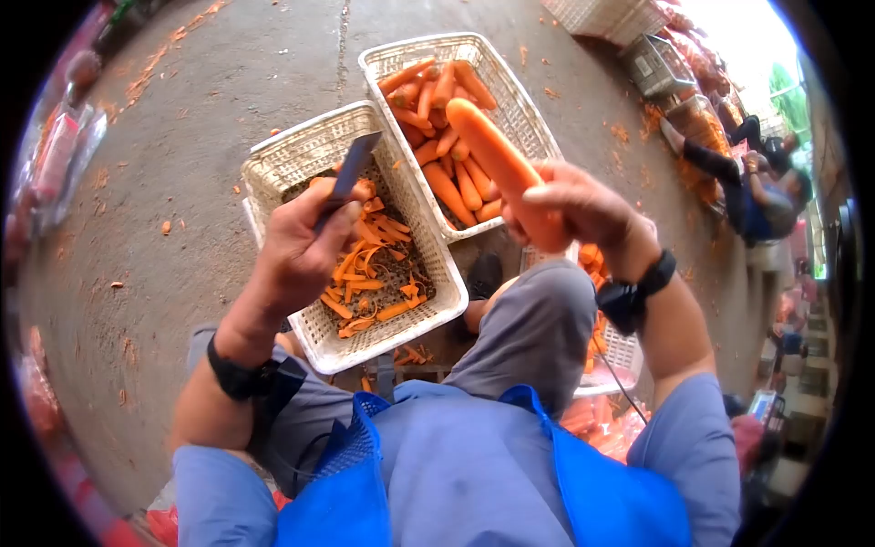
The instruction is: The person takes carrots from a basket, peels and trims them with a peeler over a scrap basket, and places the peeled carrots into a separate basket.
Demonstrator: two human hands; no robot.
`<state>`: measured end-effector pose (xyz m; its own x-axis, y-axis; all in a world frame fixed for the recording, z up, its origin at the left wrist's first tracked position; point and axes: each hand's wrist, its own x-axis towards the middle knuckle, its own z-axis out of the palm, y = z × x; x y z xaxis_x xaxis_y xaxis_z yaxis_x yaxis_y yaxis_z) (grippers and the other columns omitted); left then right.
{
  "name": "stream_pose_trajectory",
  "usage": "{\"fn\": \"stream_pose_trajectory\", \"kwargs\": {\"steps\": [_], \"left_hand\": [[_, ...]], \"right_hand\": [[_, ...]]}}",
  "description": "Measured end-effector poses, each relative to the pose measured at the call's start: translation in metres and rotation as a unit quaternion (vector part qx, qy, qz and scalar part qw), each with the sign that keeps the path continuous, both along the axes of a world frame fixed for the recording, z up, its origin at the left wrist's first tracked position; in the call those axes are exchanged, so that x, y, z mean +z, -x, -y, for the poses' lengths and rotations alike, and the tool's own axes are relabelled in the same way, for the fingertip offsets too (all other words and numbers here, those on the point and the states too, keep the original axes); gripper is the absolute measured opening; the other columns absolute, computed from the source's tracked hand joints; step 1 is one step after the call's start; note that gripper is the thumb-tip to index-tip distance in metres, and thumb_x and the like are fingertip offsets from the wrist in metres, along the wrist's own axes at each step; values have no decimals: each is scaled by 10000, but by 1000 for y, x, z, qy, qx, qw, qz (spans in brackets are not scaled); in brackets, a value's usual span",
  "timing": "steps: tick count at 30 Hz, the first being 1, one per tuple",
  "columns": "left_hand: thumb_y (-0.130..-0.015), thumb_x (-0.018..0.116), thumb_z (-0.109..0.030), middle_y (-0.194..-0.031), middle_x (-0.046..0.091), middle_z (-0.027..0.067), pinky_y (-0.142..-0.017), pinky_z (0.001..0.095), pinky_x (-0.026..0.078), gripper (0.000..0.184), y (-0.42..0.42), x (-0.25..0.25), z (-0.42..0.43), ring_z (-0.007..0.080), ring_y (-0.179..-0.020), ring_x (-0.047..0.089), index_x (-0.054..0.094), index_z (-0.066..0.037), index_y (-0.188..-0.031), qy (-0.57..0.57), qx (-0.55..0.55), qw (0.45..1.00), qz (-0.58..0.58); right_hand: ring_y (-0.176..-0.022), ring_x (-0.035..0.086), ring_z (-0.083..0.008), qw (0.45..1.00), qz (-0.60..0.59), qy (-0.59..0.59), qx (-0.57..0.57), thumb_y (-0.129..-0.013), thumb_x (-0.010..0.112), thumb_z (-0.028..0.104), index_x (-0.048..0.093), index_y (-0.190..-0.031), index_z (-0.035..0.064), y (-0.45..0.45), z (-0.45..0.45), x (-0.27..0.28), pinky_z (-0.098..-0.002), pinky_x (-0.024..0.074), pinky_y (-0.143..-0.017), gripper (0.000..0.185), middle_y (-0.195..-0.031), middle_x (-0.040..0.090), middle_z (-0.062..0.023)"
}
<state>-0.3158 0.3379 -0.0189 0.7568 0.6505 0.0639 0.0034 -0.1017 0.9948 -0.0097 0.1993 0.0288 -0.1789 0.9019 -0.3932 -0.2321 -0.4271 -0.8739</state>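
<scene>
My left hand (314, 239) is closed around a dark, flat-bladed knife (351, 173), its blade pointing up and away from me. A bit of orange shows beside those fingers, partly hidden. In my right hand (579, 205) is a large peeled carrot (501, 159), gripped near its lower end and tilted up to the left. Below my left hand lies a white plastic basket (333, 360) with orange peel strips and trimmings (369, 273). Beyond and to the right, a second white basket (538, 118) holds several whole carrots (447, 178).
Cut carrot pieces lie in another crate (624, 360) beside my right knee. Carrot scraps are scattered over the concrete floor (210, 191). At the right, a seated person (761, 196) is near stacked crates (656, 66) and bags. Plastic-wrapped goods (64, 164) stand at the left edge.
</scene>
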Motion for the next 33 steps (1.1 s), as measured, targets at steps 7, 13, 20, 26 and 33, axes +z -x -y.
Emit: {"fn": "stream_pose_trajectory", "kwargs": {"steps": [7, 13, 20, 26, 33], "left_hand": [[-973, 594, -53, -767, 615, 97, -647, 312, 500, 75, 2, 2, 26, 212, -685, 621, 638, -35, -1031, -188, 42, 981, -14], [-949, 590, -67, -835, 638, 174, -668, 423, 513, 68, 6, -15, 20, 390, -792, 648, 628, -65, -1006, -293, 69, 949, -93], [-957, 582, -101, -834, 638, 166, -671, 449, 510, 55, -7, -15, 11, 391, -804, 647, 610, -69, -993, -314, 86, 936, -138], [-954, 569, -86, -833, 639, 203, -698, 428, 509, 68, -8, -28, 3, 408, -800, 640, 610, -41, -984, -307, 32, 924, -227], [-961, 529, -111, -759, 659, 132, -656, 393, 533, 118, 7, -86, -12, 284, -745, 685, 607, -44, -1019, -182, 1, 947, -263]], "right_hand": [[-677, 556, -47, 999, 42, 22, 2, -960, 696, 287, 592, -1122, 30, 86, 35, -16, -196, 463, -589, 321, -789, 582, 37], [-677, 550, -50, 999, 42, 2, -16, -975, 673, 333, 594, -1119, 22, 105, 25, -49, -209, 455, -579, 352, -791, 567, 28], [-677, 568, -72, 999, 17, 1, -27, -975, 665, 373, 594, -1079, 16, 102, 8, -62, -230, 472, -597, 378, -785, 569, 17], [-654, 548, -57, 1000, 7, -6, -5, -952, 706, 330, 587, -1096, 27, 100, 6, -70, -224, 453, -576, 355, -769, 558, 28], [-672, 539, -37, 995, 64, -53, -63, -896, 768, 234, 588, -1179, 26, 105, 2, -50, -214, 444, -576, 395, -805, 568, 35]]}}
